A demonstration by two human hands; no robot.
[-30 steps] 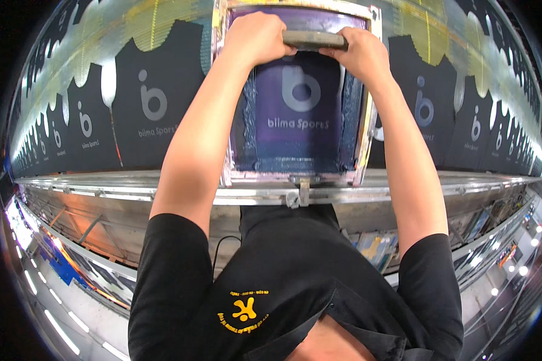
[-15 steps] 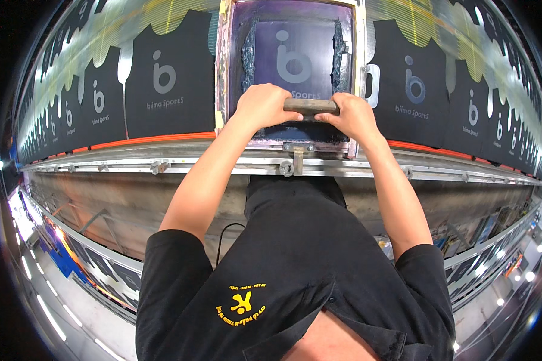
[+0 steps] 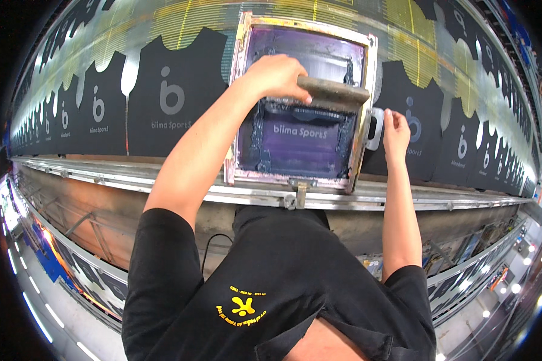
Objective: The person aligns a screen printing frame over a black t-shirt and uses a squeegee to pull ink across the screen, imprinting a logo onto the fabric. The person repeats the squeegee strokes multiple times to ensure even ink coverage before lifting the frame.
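My left hand point(image 3: 277, 78) is closed round the left end of a squeegee point(image 3: 338, 93) with a worn, grey-brown handle. The squeegee lies across the upper half of a screen-printing frame point(image 3: 265, 178), whose purple mesh point(image 3: 301, 155) bears a pale stencil. Thick dark ink point(image 3: 256, 141) edges the stencil on both sides. To the right of the frame, my right hand point(image 3: 397, 133) is off the squeegee, fingers loosely bent. Its fingertips are beside the grey loop handle point(image 3: 374, 129) on the frame's side; whether they touch it I cannot tell.
Black shirt panels point(image 3: 173, 90) with grey prints lie in a long row on both sides. A metal rail point(image 3: 162, 180) runs along the table's near edge, with a bracket point(image 3: 301, 194) at the frame. Another line of black panels shows behind me.
My right hand has let go of the squeegee and moved right, beside the loop handle. My left hand now holds the squeegee alone, farther up the frame. The view has shifted and tilted.
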